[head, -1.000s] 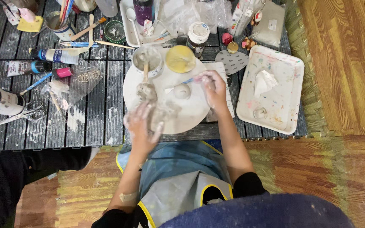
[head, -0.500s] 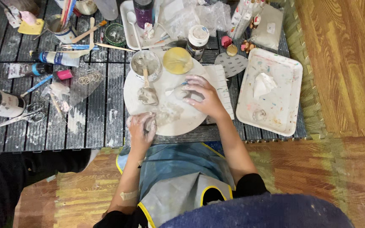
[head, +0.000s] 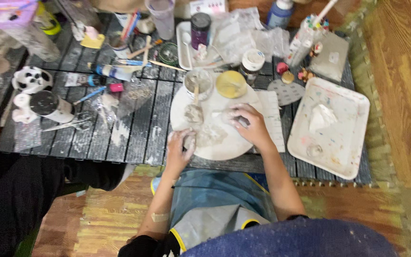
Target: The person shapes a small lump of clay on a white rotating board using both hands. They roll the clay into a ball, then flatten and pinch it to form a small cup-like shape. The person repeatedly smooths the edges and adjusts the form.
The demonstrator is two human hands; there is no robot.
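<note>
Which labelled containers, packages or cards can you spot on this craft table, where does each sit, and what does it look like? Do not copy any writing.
Dark jar: back centre, in the white tray, cylindrical, purple label, black lid.
White-lidded jar: behind the round board, short, dark body.
Blue bottle: back right, blue, white cap.
Paint tube: left of centre, lying flat, white and blue.
Printed card: back edge, white with small coloured marks.
Clear plastic bags: back centre, crumpled.
</note>
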